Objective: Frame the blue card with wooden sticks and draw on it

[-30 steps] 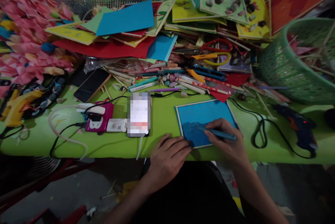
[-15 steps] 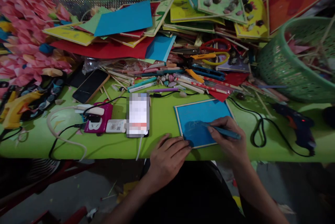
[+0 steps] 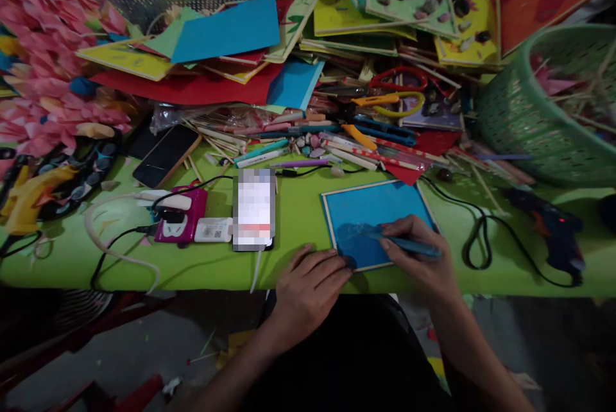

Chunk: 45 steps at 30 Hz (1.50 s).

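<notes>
A blue card (image 3: 385,203) edged with thin wooden sticks lies on the green table before me. Faint pale lines show on its lower left part. My right hand (image 3: 423,258) is closed around a blue pen (image 3: 411,246), whose tip points left at the card's surface near those lines. Flat on the table and the card's lower left corner rests my left hand (image 3: 315,280), its fingers stretched out and holding nothing. Left of the card lies a lit phone (image 3: 254,210) with a blurred screen and a white cable.
A purple power strip (image 3: 195,210) with plugs and a dark phone (image 3: 167,156) lie to the left, beyond them a yellow glue gun (image 3: 36,197). A dark glue gun (image 3: 551,232) and a green basket (image 3: 543,123) stand right. Framed cards, pens and scissors (image 3: 397,101) crowd the back.
My right hand and the pen have shifted very slightly left over the card. The left hand stays put, and the whole view has moved a little.
</notes>
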Motion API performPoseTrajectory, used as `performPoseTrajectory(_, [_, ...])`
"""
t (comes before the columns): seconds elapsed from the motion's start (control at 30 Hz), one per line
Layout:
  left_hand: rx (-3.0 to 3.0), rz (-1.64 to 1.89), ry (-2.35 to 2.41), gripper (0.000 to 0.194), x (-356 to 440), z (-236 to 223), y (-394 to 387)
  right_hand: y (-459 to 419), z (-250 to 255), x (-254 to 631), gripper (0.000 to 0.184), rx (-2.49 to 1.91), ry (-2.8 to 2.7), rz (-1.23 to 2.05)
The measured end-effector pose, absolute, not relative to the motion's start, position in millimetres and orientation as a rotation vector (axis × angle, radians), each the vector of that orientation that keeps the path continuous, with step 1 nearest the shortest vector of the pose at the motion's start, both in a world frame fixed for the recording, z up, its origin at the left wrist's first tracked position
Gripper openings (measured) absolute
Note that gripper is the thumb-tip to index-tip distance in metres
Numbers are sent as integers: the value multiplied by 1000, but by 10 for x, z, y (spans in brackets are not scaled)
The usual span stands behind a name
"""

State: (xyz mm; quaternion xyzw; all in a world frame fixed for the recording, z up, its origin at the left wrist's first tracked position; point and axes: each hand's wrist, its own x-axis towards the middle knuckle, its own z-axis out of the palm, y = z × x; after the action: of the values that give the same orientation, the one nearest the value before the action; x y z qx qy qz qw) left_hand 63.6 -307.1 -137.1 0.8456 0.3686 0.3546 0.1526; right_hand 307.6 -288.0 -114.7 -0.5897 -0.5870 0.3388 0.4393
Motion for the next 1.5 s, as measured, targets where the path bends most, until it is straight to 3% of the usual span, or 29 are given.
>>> performPoseTrajectory(1.5, [2470, 1001, 1077, 25, 636, -1368, -3065, -2907, -1116, 3061, 16, -1480, -1147, 775])
